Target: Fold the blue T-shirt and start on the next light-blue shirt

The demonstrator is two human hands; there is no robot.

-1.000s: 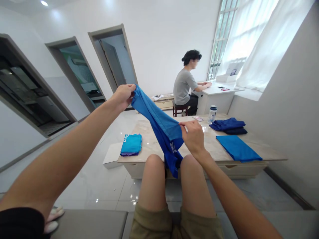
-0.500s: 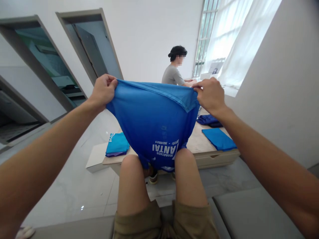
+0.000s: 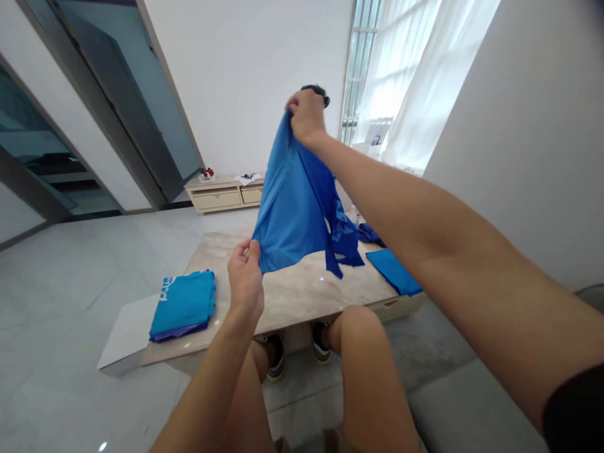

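A blue T-shirt (image 3: 292, 217) hangs in the air above the table, stretched between my two hands. My right hand (image 3: 307, 116) is raised high and pinches its upper corner. Lower and to the left, my left hand (image 3: 246, 270) grips another corner of the hem between thumb and fingers. The rest of the shirt droops to the right in loose folds, and its print is mostly hidden. Beneath it is the low marble-topped table (image 3: 302, 292). A folded teal-blue garment (image 3: 184, 305) lies on the left end, on top of a purple one.
Another folded blue garment (image 3: 395, 270) lies at the table's right, near a dark blue crumpled cloth (image 3: 369, 234) and a bottle (image 3: 355, 214). A low cabinet (image 3: 217, 198) stands by the far wall. Behind my right hand, a person's dark hair (image 3: 323, 94) shows.
My right hand has moved up and left, my left hand down and right. The shirt has swung from a wide, level stretch to a steep, narrower hang. My view has tilted down.
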